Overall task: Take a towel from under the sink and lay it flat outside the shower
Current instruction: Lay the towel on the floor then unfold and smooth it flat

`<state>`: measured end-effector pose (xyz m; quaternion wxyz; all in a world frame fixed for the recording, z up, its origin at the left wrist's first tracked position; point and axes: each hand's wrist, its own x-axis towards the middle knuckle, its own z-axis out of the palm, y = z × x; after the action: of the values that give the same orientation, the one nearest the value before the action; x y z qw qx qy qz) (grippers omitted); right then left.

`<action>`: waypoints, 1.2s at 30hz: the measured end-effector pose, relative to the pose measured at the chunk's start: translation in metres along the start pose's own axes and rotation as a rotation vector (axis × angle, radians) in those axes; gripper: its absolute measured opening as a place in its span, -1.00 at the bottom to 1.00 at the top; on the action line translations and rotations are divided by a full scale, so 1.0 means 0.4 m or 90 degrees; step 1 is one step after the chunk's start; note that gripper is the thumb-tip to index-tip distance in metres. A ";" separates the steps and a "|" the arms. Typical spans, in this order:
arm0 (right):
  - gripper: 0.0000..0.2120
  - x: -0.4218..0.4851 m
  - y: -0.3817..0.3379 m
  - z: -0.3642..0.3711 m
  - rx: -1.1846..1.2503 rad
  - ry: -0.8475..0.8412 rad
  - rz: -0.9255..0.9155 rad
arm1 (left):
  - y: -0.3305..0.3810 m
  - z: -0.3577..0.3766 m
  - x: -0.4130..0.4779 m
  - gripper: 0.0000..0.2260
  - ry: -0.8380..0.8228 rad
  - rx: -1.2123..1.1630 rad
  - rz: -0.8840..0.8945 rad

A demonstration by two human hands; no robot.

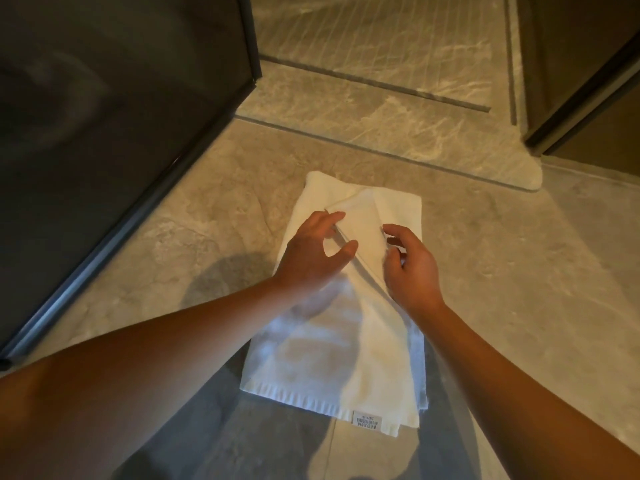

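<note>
Already the towel (pixel 332 306) lies on the floor (pixel 502 271), shower sill (pixel 381 133) at twelve o'clock. My left hand (pixel 311 251) and right hand (pixel 408 268) hover spread, gripping nothing; folded layers remain to open.

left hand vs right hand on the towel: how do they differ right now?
The left hand reaches further up the towel, fingers spread over the raised fold; the right hand sits nearer, at the fold's right edge, fingers curled. The left thumb points toward the fold's crease; the right thumb tucks in toward its own fingers. Neither shows a closed grip. Both are over the same white towel on the floor.
</note>
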<state>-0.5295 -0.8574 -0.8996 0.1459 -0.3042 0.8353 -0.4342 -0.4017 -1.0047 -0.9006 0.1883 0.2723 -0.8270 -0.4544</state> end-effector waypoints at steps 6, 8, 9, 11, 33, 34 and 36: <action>-0.63 0.006 -0.072 0.085 0.055 -0.080 -0.059 | -0.095 -0.140 -0.048 -0.35 0.079 0.205 0.026; -0.58 0.005 -0.087 0.114 0.034 -0.105 -0.086 | -0.120 -0.187 -0.070 -0.34 0.083 0.234 -0.001; -0.56 0.005 -0.093 0.126 0.017 -0.110 -0.093 | -0.131 -0.208 -0.080 -0.31 0.073 0.253 -0.027; -0.54 0.001 -0.095 0.141 -0.002 -0.114 -0.091 | -0.146 -0.247 -0.101 -0.28 0.065 0.287 -0.076; -0.51 -0.053 0.031 0.047 -0.207 -0.159 -0.127 | -0.039 -0.060 -0.083 -0.53 0.135 0.161 -0.089; -0.52 -0.061 0.034 0.036 -0.207 -0.146 -0.116 | -0.033 -0.046 -0.087 -0.56 0.125 0.172 -0.082; -0.52 -0.077 0.039 0.018 -0.211 -0.120 -0.098 | -0.014 -0.016 -0.103 -0.64 0.093 0.145 -0.068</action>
<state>-0.5079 -0.8356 -0.9172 0.1375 -0.4263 0.8523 -0.2702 -0.3644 -0.9859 -0.9047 0.1916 0.3681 -0.8416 -0.3457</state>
